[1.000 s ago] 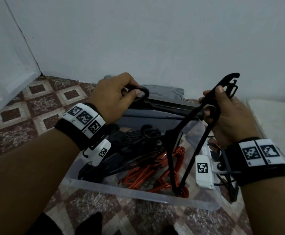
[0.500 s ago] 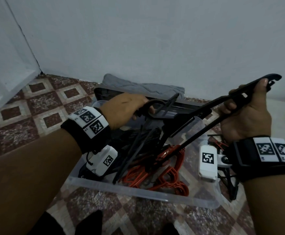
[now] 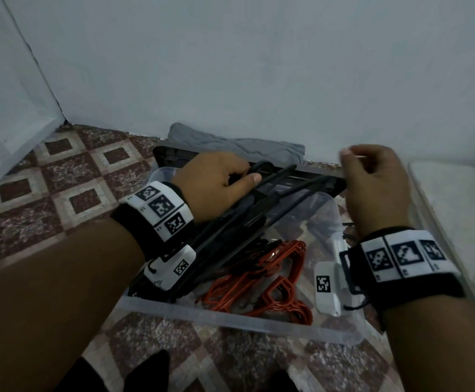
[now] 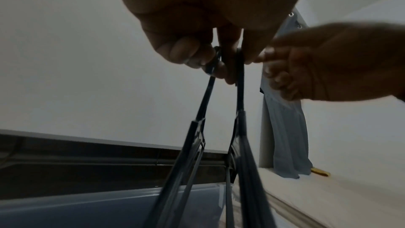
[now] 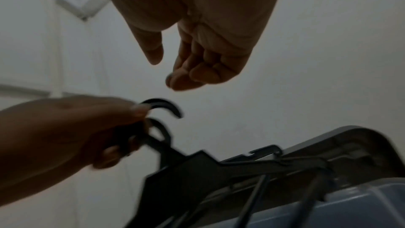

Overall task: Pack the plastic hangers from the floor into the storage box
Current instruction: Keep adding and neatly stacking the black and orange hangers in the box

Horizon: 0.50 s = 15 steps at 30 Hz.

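Observation:
My left hand [image 3: 242, 179] grips the hooks of two black plastic hangers [image 3: 275, 199] over the clear storage box [image 3: 230, 315]. Their arms slant down into the box, onto a pile of black hangers. The left wrist view shows my fingers [image 4: 184, 53] curled round both hooks [image 4: 219, 61]. My right hand [image 3: 355, 162] hovers over the box's far right corner with loosely curled fingers and nothing in it. In the right wrist view the right hand [image 5: 184, 70] is empty above the hangers' hooks [image 5: 162, 108]. Orange hangers [image 3: 273, 275] lie in the box's near right part.
A dark lid [image 3: 165, 154] lies behind the box against the white wall, with a grey cloth [image 3: 230, 142] past it. A white mattress edge [image 3: 456, 210] runs along the right. Patterned floor tiles [image 3: 61, 193] spread to the left and front.
My right hand has let go of the black hangers' end and come back empty. My left hand has lowered the hangers by their hooks, so they now lie flatter in the box.

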Motion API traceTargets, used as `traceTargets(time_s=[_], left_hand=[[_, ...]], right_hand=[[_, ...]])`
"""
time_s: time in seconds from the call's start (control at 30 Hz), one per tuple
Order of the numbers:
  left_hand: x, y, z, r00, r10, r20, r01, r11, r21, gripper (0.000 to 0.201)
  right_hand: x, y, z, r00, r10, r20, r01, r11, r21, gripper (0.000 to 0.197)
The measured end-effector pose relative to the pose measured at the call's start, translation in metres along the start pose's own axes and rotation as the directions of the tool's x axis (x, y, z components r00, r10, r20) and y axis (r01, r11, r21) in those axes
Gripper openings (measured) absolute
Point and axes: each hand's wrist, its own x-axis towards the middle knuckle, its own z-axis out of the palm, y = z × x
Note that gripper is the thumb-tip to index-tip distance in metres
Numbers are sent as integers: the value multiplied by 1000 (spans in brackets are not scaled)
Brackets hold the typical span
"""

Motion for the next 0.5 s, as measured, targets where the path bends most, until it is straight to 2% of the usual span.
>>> traceTargets(time_s=[0.03, 0.1, 0.17, 0.3, 0.37, 0.43, 0.5], left_hand=[[1, 2, 2, 1000, 10, -3, -10, 1000, 28, 40], [2, 5, 6, 999, 30, 12, -31, 995, 92, 38], [3, 10, 11, 998, 42, 38, -46, 992, 118, 33], [3, 17, 17, 991, -1, 132, -7, 998, 65, 37], [4, 18, 19, 982, 9, 189, -16, 999, 35, 28], [4, 16, 17, 979, 27, 201, -27, 1000, 1, 19], [4, 11, 8, 987, 2, 163, 0, 1000, -17, 19]], right_hand=[[-9, -7, 7, 986, -67, 152, 66, 998, 13, 20], [-27, -19, 23, 910, -119, 398, 118, 993, 27, 20], [-40, -23, 35, 865, -113, 489, 146, 989, -31, 26], [-46, -20, 42, 908, -62, 413, 110, 989, -94, 26], [-41, -15, 40, 925, -29, 379, 68, 993, -92, 18], [-34, -9, 37, 932, 56, 359, -39, 998, -53, 10], [-24, -2, 32, 940, 117, 320, -107, 993, -48, 8]])
